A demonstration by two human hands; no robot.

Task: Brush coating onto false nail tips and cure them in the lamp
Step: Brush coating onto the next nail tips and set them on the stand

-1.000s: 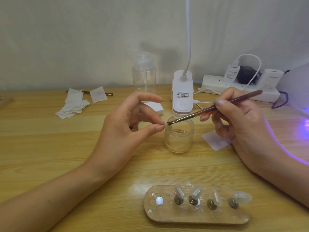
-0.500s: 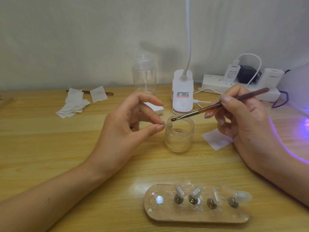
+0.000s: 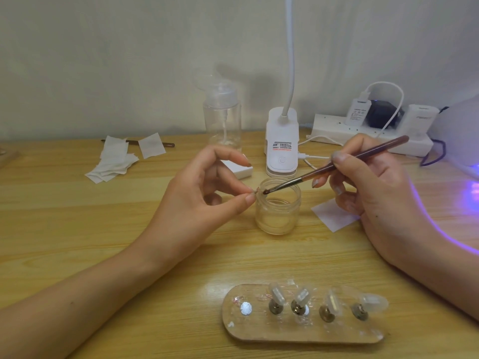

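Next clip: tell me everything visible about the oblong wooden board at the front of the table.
The oblong wooden board, rounded at both ends, lies flat on the light wooden table, nearest the camera. Four small dark metal stands sit in a row on it, each carrying a translucent false nail tip. Near its left end is a silvery disc with no stand. Its top shows glossy smears and whitish spots. Neither the left hand nor the right hand touches it.

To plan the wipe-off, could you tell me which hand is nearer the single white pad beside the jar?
Right. The right hand, holding the brush, sits at the right edge of the pad; the left hand is across the jar, pinching a nail tip.
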